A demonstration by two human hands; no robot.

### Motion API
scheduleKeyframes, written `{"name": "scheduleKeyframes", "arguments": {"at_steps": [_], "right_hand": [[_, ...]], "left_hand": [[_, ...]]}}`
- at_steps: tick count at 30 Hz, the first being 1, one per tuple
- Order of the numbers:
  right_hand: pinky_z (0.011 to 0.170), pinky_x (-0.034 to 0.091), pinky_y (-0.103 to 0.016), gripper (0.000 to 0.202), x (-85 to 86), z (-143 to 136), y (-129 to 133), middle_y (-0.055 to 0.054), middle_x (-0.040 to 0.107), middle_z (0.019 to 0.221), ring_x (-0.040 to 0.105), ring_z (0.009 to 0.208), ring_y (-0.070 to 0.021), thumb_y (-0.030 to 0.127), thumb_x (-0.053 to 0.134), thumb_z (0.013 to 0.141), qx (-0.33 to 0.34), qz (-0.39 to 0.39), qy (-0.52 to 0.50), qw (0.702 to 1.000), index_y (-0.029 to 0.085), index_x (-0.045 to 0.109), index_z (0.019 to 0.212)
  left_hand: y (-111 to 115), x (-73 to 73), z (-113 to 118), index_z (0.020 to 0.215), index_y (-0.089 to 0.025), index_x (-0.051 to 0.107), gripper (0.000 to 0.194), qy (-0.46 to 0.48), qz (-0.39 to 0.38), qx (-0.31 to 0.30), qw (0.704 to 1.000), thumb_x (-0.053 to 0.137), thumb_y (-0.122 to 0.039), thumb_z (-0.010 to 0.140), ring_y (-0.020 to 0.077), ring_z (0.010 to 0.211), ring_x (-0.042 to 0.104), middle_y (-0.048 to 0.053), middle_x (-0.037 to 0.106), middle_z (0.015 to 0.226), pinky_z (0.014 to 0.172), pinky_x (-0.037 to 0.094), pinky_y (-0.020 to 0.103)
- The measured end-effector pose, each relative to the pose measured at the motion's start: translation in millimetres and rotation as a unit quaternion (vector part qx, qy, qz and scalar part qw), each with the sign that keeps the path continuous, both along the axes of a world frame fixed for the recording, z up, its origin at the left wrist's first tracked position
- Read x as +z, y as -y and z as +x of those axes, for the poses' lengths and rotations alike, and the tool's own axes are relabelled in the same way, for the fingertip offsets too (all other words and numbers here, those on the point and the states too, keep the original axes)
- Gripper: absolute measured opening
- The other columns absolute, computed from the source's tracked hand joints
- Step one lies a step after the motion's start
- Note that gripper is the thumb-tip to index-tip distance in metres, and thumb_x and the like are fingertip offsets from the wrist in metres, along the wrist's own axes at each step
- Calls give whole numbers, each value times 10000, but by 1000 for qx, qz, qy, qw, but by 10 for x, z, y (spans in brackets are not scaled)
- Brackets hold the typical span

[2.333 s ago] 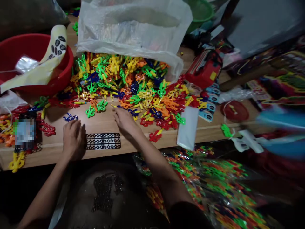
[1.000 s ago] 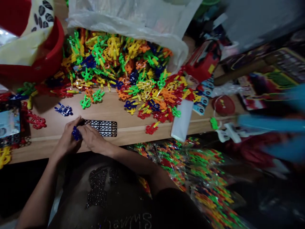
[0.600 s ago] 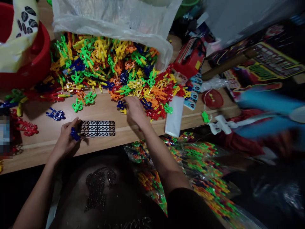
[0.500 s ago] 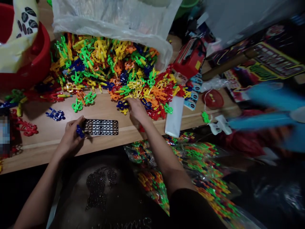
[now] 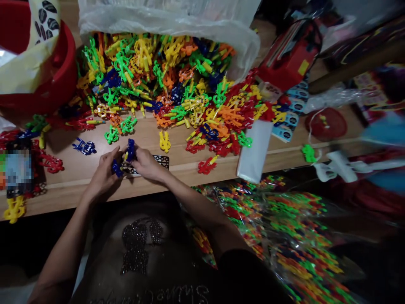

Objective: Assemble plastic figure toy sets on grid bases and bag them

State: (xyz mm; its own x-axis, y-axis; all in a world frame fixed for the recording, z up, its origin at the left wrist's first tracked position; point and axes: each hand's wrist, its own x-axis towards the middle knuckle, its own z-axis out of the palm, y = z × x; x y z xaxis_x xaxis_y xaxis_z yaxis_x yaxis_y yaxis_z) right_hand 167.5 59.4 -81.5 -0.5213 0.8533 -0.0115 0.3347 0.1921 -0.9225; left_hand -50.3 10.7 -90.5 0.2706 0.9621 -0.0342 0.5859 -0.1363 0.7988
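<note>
My left hand (image 5: 100,176) is closed on a small dark blue plastic toy piece (image 5: 117,168) at the near side of the table. Fingers bent, my right hand (image 5: 146,163) grips another blue toy piece (image 5: 129,150) close beside it. Under both hands lies a flat black plastic grid (image 5: 163,160), its middle partly covered by my right hand. A yellow toy piece (image 5: 164,141) rests just beyond my right hand. One more blue toy piece (image 5: 85,146) lies on the wood past my left hand.
A heap of colourful plastic toy pieces (image 5: 142,55) spills from a white plastic bag (image 5: 171,19). A red tub (image 5: 68,50) stands left, a red machine (image 5: 289,59) right. A stack of clear sleeves (image 5: 255,152) lies near the edge; filled bags (image 5: 294,228) sit below. A blue fan is at far right.
My right hand has left the heap with a blue toy piece and come left over the grid, beside my left hand. A yellow piece and a red piece now lie apart from the heap.
</note>
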Motion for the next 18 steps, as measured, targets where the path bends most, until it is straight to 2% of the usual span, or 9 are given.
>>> {"name": "scheduleKeyframes", "arguments": {"at_steps": [2, 8, 12, 15, 16, 18], "right_hand": [[967, 598, -383, 375, -54, -102, 43, -94, 747, 1160, 716, 1028, -222, 79, 512, 945, 11, 6, 12, 1000, 191, 579, 1296], [1155, 513, -479, 541, -193, -166, 122, -126, 684, 1265, 640, 1225, -268, 4, 511, 841, 39, 133, 50, 989, 192, 530, 1347], [1125, 520, -461, 515, -155, -215, 74, -124, 694, 1272, 643, 1229, -258, -6, 532, 851, 82, 139, 62, 985, 184, 552, 1329], [1075, 550, -407, 390, -10, -3, -58, -113, 721, 1284, 679, 1188, -220, 64, 539, 967, 87, 115, 35, 989, 192, 593, 1331], [1077, 551, -399, 346, 52, 141, -117, -110, 722, 1313, 682, 1197, -212, 109, 543, 1005, 68, 116, 27, 991, 201, 611, 1331], [1102, 542, -406, 280, 167, 513, -257, -103, 725, 1347, 677, 1229, -214, 187, 536, 1052, -13, 127, 44, 991, 213, 660, 1302]], "left_hand": [[-21, -30, -7, 1651, -315, 424, 894, -5, -4, 2, 1000, 812, -243, 848, 345, 1418, 536, 150, 576, 1521, 1239, 465, 577], [-23, -62, -10, 1636, -298, 437, 893, -7, -20, 17, 1000, 803, -238, 824, 334, 1409, 531, 142, 564, 1479, 1254, 449, 566], [-43, -8, 20, 1630, -224, 442, 874, -14, -18, 16, 1000, 797, -315, 836, 353, 1448, 501, 173, 495, 1577, 1285, 420, 558], [-42, 106, -1, 1642, -205, 432, 878, -12, -41, 13, 999, 780, -384, 857, 373, 1466, 505, 187, 515, 1562, 1287, 415, 573], [-44, 153, -31, 1645, -212, 432, 861, -9, -55, 5, 998, 761, -393, 871, 378, 1472, 511, 187, 516, 1572, 1289, 408, 584], [-79, 253, -119, 1623, -234, 475, 800, 5, -87, -29, 996, 735, -407, 887, 385, 1477, 531, 175, 532, 1598, 1294, 397, 601]]}}
